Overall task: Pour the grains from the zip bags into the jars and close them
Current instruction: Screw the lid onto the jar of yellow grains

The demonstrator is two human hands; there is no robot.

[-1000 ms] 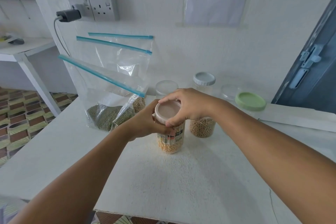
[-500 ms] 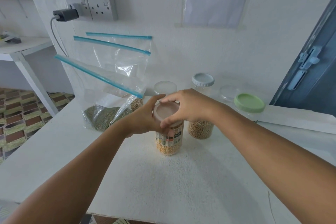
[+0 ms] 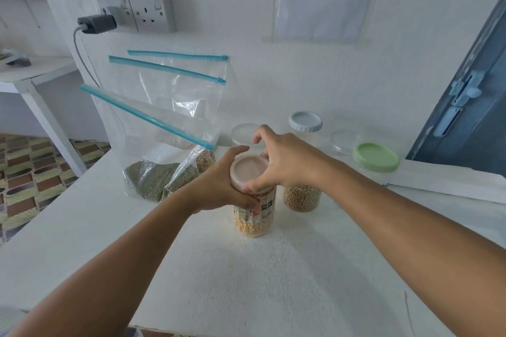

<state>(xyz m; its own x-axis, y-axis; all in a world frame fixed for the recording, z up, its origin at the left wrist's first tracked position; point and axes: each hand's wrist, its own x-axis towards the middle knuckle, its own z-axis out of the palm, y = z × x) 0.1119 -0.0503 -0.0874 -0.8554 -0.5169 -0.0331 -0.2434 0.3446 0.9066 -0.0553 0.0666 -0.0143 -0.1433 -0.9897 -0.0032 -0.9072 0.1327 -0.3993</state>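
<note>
A clear labelled jar (image 3: 253, 220) with yellow grains in its bottom stands mid-table. My left hand (image 3: 219, 186) grips its upper wall from the left. My right hand (image 3: 282, 161) curls over its pale pink lid (image 3: 247, 169), fingers and thumb round the rim. Behind it to the right stands a jar of tan grains (image 3: 301, 195) with a grey-white screw lid (image 3: 305, 121). Three blue-zipped bags lean on the wall: the front one (image 3: 153, 150) holds green grains, another (image 3: 205, 160) holds brown grains.
A clear-lidded jar (image 3: 242, 133) stands behind my hands. A green lid (image 3: 375, 157) and a clear lid (image 3: 343, 139) sit at the back right. A wall socket with a plugged charger (image 3: 95, 24) hangs above the bags. A blue door (image 3: 471, 107) is at the right.
My right hand has turned on the pink lid, its fingers shifting round the rim. My left hand keeps its hold on the jar. The jar stays in place.
</note>
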